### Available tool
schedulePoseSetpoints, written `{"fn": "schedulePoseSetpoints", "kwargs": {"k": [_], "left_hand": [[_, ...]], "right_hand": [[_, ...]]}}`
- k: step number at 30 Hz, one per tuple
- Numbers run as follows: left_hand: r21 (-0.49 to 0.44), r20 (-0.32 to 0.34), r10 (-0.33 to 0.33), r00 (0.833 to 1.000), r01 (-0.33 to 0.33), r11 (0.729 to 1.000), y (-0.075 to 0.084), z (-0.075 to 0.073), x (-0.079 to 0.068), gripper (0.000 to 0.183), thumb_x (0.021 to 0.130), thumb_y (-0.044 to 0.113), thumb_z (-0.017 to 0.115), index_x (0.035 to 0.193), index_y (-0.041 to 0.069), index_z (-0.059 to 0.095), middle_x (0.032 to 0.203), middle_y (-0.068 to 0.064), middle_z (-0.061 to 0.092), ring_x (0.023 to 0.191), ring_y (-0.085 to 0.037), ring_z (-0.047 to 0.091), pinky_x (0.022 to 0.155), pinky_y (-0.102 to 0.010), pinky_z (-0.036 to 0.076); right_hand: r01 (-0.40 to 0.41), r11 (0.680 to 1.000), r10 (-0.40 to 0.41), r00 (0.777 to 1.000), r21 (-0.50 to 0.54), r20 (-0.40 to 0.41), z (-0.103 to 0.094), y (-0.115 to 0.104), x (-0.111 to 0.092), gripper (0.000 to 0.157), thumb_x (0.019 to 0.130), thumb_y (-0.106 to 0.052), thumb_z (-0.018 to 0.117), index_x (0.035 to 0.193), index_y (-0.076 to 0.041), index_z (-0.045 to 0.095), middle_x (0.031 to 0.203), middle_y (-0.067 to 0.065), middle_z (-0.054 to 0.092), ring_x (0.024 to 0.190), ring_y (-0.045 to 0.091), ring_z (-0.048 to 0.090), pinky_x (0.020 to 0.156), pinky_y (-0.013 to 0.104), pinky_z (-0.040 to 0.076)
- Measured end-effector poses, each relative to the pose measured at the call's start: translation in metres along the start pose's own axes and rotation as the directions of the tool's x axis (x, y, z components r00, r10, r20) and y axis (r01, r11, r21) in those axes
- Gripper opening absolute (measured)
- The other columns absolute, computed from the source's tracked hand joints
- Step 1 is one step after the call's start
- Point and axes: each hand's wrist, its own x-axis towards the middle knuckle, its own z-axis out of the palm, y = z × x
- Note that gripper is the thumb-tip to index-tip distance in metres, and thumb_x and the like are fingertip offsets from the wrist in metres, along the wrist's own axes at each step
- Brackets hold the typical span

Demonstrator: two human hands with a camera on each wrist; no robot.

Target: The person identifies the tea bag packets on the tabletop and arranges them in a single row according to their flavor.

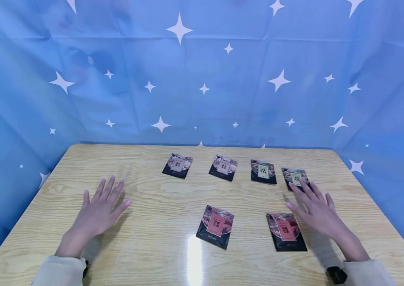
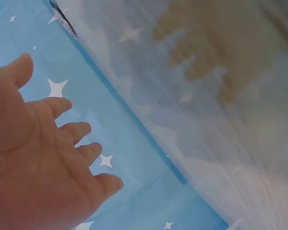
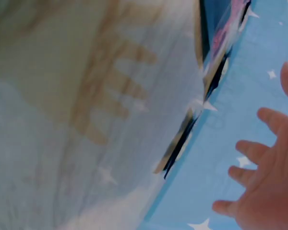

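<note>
My left hand (image 1: 98, 214) hovers over the left part of the table with fingers spread, holding nothing; its palm shows in the left wrist view (image 2: 43, 158). On the other side, my right hand (image 1: 316, 210) is also spread and holds nothing. Its fingertips overlap a dark sachet with a green label (image 1: 287, 173) in the head view. A matching green-label sachet (image 1: 263, 171) lies just left of that one. Nearer to me are two red-label sachets, one (image 1: 287, 232) beside the right hand and another (image 1: 216, 226) mid-table. Two sachets with pale purple labels, one (image 1: 177, 165) and another (image 1: 223, 167), lie farther back.
The wood-grain table (image 1: 145, 246) has a glossy top with a bright light reflection near the front. Behind and around it hangs a blue cloth (image 1: 216, 107) with white stars, meeting the table's back edge.
</note>
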Motion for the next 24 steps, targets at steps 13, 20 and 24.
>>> {"fn": "schedulePoseSetpoints", "kwargs": {"k": [13, 20, 24], "left_hand": [[-0.158, -0.023, 0.124, 0.992, -0.126, 0.979, -0.008, -0.005, 0.002, 0.072, 0.094, 0.041, 0.048, 0.146, 0.004, 0.015, 0.148, -0.024, 0.011, 0.133, -0.044, 0.009, 0.097, -0.064, 0.013], [-0.234, -0.028, 0.143, 0.989, -0.145, 0.961, -0.009, -0.006, 0.003, 0.072, 0.093, 0.037, 0.052, 0.147, 0.007, 0.014, 0.148, -0.023, 0.014, 0.131, -0.045, 0.015, 0.094, -0.064, 0.021], [-0.252, -0.021, 0.147, 0.989, -0.147, 0.957, -0.009, -0.006, 0.006, 0.072, 0.093, 0.035, 0.052, 0.146, 0.004, 0.016, 0.147, -0.023, 0.015, 0.132, -0.044, 0.015, 0.096, -0.062, 0.02]], "right_hand": [[0.083, 0.966, -0.109, 0.989, 0.245, 0.095, -0.013, -0.009, -0.01, 0.05, 0.093, -0.022, 0.054, 0.136, 0.001, 0.041, 0.132, 0.024, 0.044, 0.114, 0.042, 0.046, 0.084, 0.051, 0.042], [0.175, 0.891, -0.263, 0.951, 0.419, 0.162, -0.013, -0.008, -0.017, 0.042, 0.094, -0.012, 0.053, 0.132, 0.004, 0.044, 0.126, 0.023, 0.05, 0.114, -0.006, 0.042, 0.085, 0.02, 0.043], [0.143, 0.858, -0.288, 0.929, 0.494, 0.231, -0.011, -0.008, -0.02, 0.044, 0.095, -0.013, 0.05, 0.133, 0.006, 0.041, 0.125, 0.025, 0.051, 0.113, -0.006, 0.043, 0.081, 0.022, 0.045]]}}
